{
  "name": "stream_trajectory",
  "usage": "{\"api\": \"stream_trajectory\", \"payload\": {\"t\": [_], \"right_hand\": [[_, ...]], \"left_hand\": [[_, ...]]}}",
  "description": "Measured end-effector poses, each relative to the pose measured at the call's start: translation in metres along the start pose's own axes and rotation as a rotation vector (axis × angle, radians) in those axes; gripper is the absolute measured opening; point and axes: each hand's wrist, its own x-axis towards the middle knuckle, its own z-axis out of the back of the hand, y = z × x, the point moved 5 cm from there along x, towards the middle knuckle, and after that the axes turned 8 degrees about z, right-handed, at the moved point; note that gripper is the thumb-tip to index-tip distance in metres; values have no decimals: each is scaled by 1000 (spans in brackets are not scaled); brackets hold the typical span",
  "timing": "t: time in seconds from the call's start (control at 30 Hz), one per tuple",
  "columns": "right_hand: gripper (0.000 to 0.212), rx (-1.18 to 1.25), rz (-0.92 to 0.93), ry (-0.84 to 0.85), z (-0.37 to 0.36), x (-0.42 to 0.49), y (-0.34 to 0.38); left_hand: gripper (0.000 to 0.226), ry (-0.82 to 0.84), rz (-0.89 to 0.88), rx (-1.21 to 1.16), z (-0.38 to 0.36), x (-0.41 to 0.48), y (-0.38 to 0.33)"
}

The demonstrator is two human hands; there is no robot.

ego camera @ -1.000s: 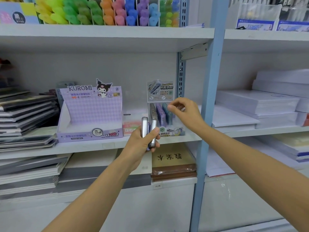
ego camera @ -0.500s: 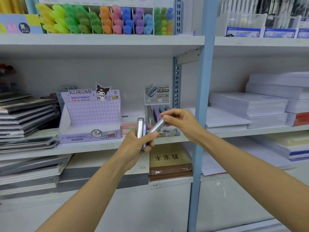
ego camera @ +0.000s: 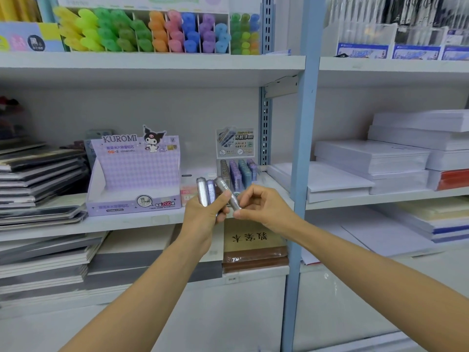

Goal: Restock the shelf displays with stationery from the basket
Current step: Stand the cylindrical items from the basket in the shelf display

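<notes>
Head view, left edge of the frame: slanting stacks of dark notebooks point(ego camera: 38, 179) fill the middle shelf, with more flat stacks on the shelf below. Upper left of centre, highlighters point(ego camera: 142, 31) in yellow, green, orange, pink, blue and purple stand in divided slots on the top shelf. Below them, on the middle shelf point(ego camera: 114, 224), sits a lilac Kuromi display box point(ego camera: 134, 174), its front printed with 2B 0.5 and 200; what lies in its tray cannot be seen.

Just right of the box, at the frame's centre, the left hand point(ego camera: 203, 217) is raised in front of the shelf edge. Its fingers are curled round a silver tube point(ego camera: 202, 190) and a purple tube point(ego camera: 210, 191), both upright and touching side by side. A third, tilted tube point(ego camera: 226, 193) leans from upper left to lower right, passing under the left thumb. Behind the tubes, on the same shelf, a small display rack point(ego camera: 237, 171) holds rows of grey, purple and teal lead tubes beneath a printed header card.

Right of centre, the right hand point(ego camera: 265, 207) pinches the lower end of the tilted tube between thumb and forefinger, its other fingers curled. Under both hands a brown-bound book stack point(ego camera: 253, 250) lies on the lower shelf. Further right a pale blue upright post point(ego camera: 302, 174) runs the frame's height, and beyond it white paper reams point(ego camera: 370, 158) are stacked on the right shelf.
</notes>
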Motion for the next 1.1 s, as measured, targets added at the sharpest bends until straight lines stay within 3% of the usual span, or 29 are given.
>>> {"api": "stream_trajectory", "payload": {"t": [0.13, 0.23, 0.4, 0.53, 0.7, 0.87, 1.1], "right_hand": [[13, -118, 32, -17, 7, 4, 9], [23, -162, 57, -96, 16, 10, 15], [19, -275, 65, -41, 23, 16, 23], [18, -251, 81, -269, 51, 26, 28], [19, -384, 70, -521, 86, 53, 21], [19, -585, 23, -507, 96, 75, -3], [19, -656, -35, -364, 90, 88, -29]], "left_hand": [[12, 24, -45, 160, -5, 0, -4], [14, 73, -51, 232, -13, -1, -4], [11, 129, -21, 247, -23, -1, 1], [18, 184, 76, 107, -23, 5, 1], [23, 241, 71, 161, -17, 11, -3], [27, 245, 82, 195, -13, 20, 0], [27, 225, 91, 218, -5, 35, 5]]}}
